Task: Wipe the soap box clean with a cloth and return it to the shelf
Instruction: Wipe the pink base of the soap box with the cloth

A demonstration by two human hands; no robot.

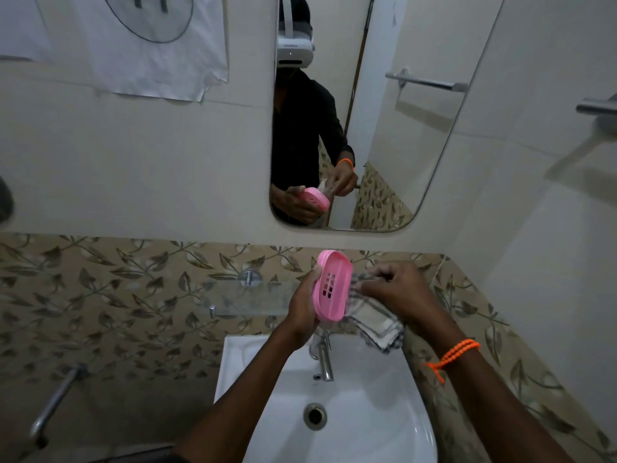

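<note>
Gripping the pink soap box point(333, 285) upright by its edge above the white basin point(374, 412), the left hand point(302, 312) is clamped on it, while the right hand point(397, 289) is closed on a folded checked cloth point(374, 320) touching the box's side, in front of the glass shelf point(247, 297).

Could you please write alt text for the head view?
Left hand holds a pink soap box upright over a white sink while the right hand presses a checked cloth against its side.
</note>
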